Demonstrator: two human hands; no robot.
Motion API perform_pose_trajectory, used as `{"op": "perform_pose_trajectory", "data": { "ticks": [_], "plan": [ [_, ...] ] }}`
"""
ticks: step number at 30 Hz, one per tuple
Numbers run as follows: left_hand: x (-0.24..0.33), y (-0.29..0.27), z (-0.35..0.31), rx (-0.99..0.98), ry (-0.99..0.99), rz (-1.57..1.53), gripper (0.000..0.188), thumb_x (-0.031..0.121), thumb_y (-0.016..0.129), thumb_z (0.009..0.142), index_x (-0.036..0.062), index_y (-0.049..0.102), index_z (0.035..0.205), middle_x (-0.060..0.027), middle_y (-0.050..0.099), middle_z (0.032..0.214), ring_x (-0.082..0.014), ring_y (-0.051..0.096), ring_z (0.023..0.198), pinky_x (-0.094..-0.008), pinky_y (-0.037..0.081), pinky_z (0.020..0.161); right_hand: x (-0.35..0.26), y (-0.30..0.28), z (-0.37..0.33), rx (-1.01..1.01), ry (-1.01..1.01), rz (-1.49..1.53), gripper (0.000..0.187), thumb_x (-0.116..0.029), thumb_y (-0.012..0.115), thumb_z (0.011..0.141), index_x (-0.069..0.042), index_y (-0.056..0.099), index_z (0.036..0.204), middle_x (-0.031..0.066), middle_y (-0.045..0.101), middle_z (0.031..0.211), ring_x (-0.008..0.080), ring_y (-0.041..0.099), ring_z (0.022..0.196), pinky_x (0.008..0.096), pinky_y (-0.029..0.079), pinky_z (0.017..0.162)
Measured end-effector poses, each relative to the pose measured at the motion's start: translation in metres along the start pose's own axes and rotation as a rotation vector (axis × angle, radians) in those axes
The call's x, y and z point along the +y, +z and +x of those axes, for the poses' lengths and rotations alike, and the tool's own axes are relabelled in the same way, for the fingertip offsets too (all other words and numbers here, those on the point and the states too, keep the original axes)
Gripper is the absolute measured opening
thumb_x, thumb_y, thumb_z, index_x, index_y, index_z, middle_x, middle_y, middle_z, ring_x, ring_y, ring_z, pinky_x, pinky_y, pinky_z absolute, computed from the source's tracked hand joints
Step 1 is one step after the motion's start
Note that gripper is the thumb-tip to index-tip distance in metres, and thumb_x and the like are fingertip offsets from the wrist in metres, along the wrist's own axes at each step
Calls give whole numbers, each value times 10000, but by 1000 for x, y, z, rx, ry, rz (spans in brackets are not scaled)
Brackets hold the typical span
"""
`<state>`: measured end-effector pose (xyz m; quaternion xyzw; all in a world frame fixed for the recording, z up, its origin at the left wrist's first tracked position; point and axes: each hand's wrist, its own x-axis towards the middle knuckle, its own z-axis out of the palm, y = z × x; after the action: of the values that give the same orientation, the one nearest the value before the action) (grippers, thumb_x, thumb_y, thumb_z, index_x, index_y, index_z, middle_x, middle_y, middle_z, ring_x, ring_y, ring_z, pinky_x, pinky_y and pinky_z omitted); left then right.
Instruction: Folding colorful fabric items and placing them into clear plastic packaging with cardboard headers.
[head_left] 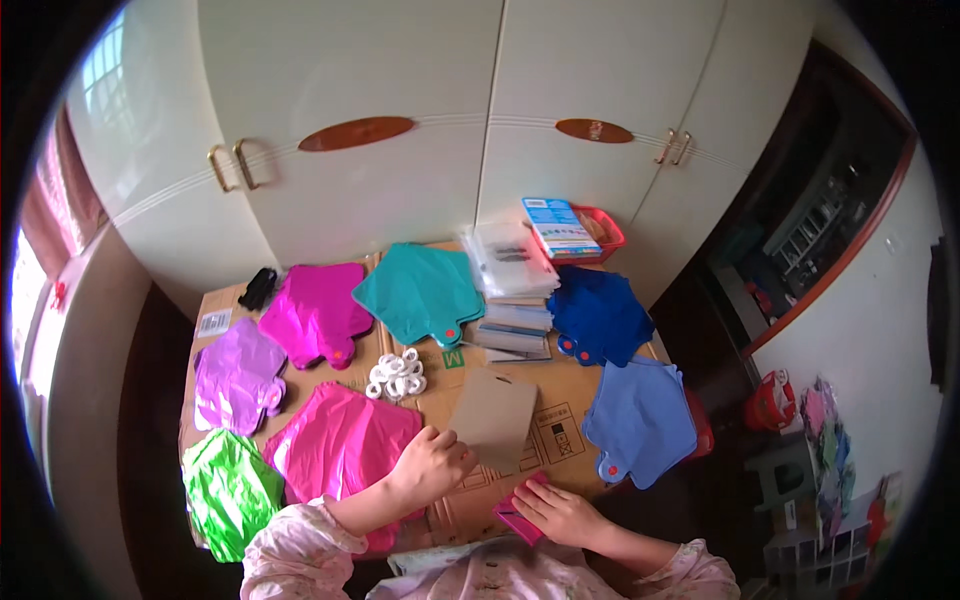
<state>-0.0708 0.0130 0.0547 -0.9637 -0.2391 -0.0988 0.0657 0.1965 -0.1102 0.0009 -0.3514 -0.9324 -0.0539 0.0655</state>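
Note:
My left hand (432, 466) is closed, its fingers curled in at the lower left edge of a plain grey-brown card (496, 412). Whether it grips the card or something small is hidden by the fingers. My right hand (562, 514) lies with stretched fingers on a small folded magenta piece (516, 524) at the table's near edge, pressing it down. Beside my left hand is a stack of shiny hot-pink foil sheets (345, 440), with a corner under my forearm. White rings (397, 375) sit in a small heap beyond it.
Stacks of foil sheets in green (230, 490), lilac (238, 375), magenta (315, 310), teal (425, 292), dark blue (602, 312) and light blue (642, 415) ring the cardboard-covered table (560, 400). Clear plastic bags (508, 262) and a red basket (612, 238) stand at the back, before white cabinets.

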Motion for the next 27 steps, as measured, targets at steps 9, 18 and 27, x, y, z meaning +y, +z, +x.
{"op": "perform_pose_trajectory", "data": {
  "ticks": [9,18,27],
  "plan": [
    [59,0,-44,178,-336,34,230,168,610,752,76,601,962,-58,587,1044,-186,543,1008,-335,426,799,79,-29,52,-9,654,1327,189,-130,662,874,-21,658,1029,62,694,873,145,656,744,291,522,673],
    [111,34,-56,82,-618,-270,643,379,683,811,19,491,1308,-172,493,1358,-308,463,1276,-445,350,1048,76,51,120,-150,573,1444,398,-107,720,823,15,544,1158,90,654,1013,140,616,893,298,501,758],
    [112,39,-45,-70,-574,-228,802,606,539,844,14,429,1372,-218,392,1439,-329,364,1359,-497,251,1109,71,50,120,-193,491,1072,474,-181,736,799,35,527,1166,185,668,1021,250,656,932,363,508,812]
  ]
}}
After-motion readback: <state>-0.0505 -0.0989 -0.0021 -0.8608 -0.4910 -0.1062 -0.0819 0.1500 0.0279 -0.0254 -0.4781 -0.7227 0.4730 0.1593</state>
